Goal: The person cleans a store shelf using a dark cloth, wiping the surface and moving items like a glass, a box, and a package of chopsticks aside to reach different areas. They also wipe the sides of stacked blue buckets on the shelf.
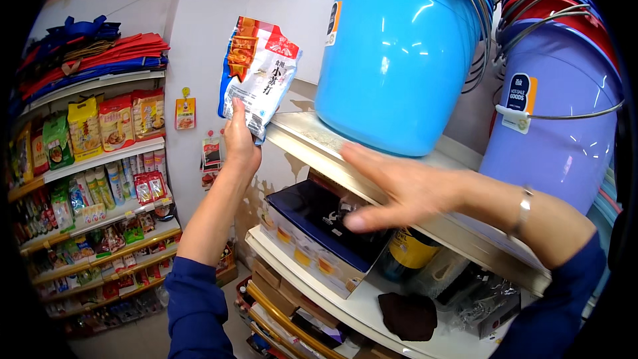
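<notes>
My left hand [242, 142] holds up a white, red and blue plastic packet of baking soda [264, 75] by its lower end, near the wall. My right hand [398, 184], slightly blurred, has its fingers spread and nothing in its grasp. It hovers by the front edge of the top metal shelf [299, 134], below a large light-blue plastic bucket [394, 55]. Under my right hand, on the shelf below, lies a dark-blue and white box with cups pictured on it [319, 239]. Whether my right fingers touch the shelf edge, I cannot tell.
Stacked purple [553, 134] and red buckets with wire handles stand at the right. A dark brown cloth [408, 316] lies on the lower shelf, near a yellow-labelled bottle [411, 249]. At the left, shelves [104, 159] carry noodle packets, small goods and folded bags [94, 57].
</notes>
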A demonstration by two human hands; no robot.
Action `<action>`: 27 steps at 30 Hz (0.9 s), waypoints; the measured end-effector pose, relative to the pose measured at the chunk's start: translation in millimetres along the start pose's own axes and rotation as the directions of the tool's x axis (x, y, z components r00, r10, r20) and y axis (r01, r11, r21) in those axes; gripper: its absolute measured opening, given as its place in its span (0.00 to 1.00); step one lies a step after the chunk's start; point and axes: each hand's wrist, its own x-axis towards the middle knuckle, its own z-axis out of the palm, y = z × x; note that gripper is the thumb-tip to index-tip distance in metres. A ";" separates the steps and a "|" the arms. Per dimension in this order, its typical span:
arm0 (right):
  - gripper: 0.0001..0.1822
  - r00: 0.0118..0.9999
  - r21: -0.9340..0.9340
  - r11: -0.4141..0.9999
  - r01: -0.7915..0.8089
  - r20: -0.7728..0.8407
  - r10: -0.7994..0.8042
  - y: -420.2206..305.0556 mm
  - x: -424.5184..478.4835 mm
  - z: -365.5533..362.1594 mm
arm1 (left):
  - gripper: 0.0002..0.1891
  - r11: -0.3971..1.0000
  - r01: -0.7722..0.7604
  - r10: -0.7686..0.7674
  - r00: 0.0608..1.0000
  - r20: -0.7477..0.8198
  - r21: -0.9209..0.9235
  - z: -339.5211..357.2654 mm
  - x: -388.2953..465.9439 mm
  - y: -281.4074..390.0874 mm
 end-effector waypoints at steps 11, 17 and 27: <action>0.67 0.996 -0.035 0.995 0.091 0.016 -0.091 -5.3 90.9 -2.5 | 0.27 1.000 -0.003 0.003 1.000 0.003 0.013 -4.7 5.7 -6.8; 0.65 0.993 -0.008 0.993 0.114 0.020 -0.114 0.0 133.1 -4.7 | 0.27 0.997 0.012 -0.010 1.000 -0.026 0.076 5.6 0.9 -6.5; 0.67 0.998 -0.052 0.997 -0.052 0.033 0.054 -4.6 -12.0 -5.0 | 0.26 1.000 -0.008 0.008 0.997 -0.079 0.006 -5.1 2.6 -3.2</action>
